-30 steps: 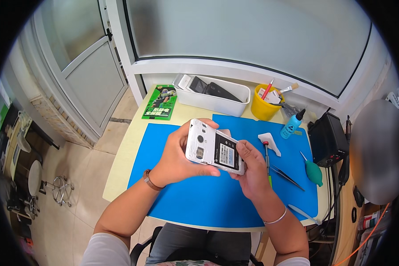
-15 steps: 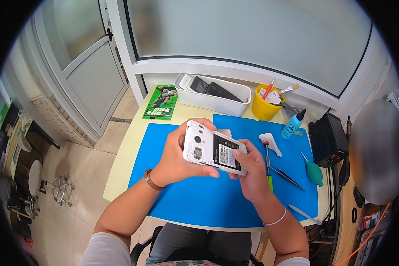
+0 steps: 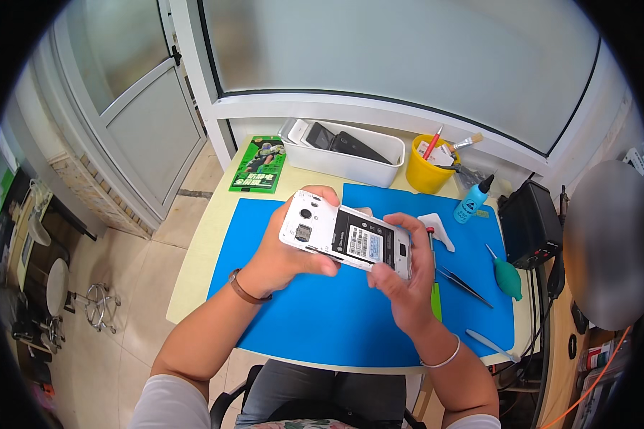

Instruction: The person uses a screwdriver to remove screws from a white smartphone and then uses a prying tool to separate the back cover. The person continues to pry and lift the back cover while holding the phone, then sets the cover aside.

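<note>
1. Here, a white phone (image 3: 320,217) is held up over the blue mat (image 3: 315,325), with its back toward the camera and a black battery (image 3: 388,248) showing.
2. The left hand (image 3: 277,250) holds the end with the round camera. Its thumb is on the near edge and its fingers curl behind.
3. The right hand (image 3: 413,289) holds the other end, its thumb by the near edge and its fingers around the far side.
4. On the mat, to the right, are tweezers (image 3: 466,287), a green blower (image 3: 507,279) and a blue bottle (image 3: 468,207).
</note>
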The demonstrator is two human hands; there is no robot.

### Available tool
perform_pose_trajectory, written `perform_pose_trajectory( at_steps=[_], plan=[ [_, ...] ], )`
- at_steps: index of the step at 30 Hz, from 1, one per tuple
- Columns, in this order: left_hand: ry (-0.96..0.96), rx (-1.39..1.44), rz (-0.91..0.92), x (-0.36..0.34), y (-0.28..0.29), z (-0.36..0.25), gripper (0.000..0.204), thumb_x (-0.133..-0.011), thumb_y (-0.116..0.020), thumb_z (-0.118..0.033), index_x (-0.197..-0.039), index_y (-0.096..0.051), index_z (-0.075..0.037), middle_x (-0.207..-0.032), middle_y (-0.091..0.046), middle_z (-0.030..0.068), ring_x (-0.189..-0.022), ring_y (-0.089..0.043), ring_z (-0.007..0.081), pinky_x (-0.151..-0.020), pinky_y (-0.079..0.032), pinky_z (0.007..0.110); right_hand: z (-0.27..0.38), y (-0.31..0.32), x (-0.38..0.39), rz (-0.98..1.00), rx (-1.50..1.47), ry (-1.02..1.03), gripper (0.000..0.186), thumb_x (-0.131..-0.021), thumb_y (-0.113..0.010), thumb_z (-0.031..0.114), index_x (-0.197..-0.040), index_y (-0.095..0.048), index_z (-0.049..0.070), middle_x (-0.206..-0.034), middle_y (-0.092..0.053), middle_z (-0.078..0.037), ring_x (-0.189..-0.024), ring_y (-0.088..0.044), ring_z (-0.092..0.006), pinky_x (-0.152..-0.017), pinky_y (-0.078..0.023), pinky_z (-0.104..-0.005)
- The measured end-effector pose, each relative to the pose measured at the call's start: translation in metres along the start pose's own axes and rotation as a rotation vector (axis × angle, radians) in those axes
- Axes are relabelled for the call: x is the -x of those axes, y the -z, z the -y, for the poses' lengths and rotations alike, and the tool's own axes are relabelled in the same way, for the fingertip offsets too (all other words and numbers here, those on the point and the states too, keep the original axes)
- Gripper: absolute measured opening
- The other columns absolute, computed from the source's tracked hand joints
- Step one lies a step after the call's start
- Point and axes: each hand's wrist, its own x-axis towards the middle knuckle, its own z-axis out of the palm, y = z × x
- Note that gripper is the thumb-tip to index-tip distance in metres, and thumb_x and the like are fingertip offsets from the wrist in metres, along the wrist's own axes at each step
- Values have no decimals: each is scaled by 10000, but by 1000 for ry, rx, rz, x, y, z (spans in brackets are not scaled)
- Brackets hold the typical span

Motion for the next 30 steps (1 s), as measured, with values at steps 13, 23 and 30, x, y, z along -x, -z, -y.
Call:
perform_pose_trajectory(
  at_steps=[13,23,30],
  plan=[
    [82,133,64,0,1,-1,997,-555,-1078,-347,-1383,-566,-132,-1399,-694,158,-1313,-669,262,-985,-642,363,-6,2,5,8,467,330,619,-892,-873,222,-1304,-434,82,-1199,-619,-159,-1080,-722,-151,-805,-627,-236],
    [107,126,151,1,6,5,1081,-512,-1092,-353,-1438,-587,-118,-1378,-692,87,-1341,-640,222,-1058,-599,355,-1,4,11,28,575,648,482,-872,-930,237,-1166,-578,89,-1124,-776,-206,-997,-818,-272,-628,-627,-235],
    [100,151,166,1,6,10,1072,-536,-1090,-359,-1446,-582,-109,-1336,-693,67,-1189,-703,169,-908,-641,284,4,3,14,31,736,764,410,-885,-920,247,-1148,-665,62,-1000,-790,-147,-924,-817,-204,-631,-613,-235]
  ],
)
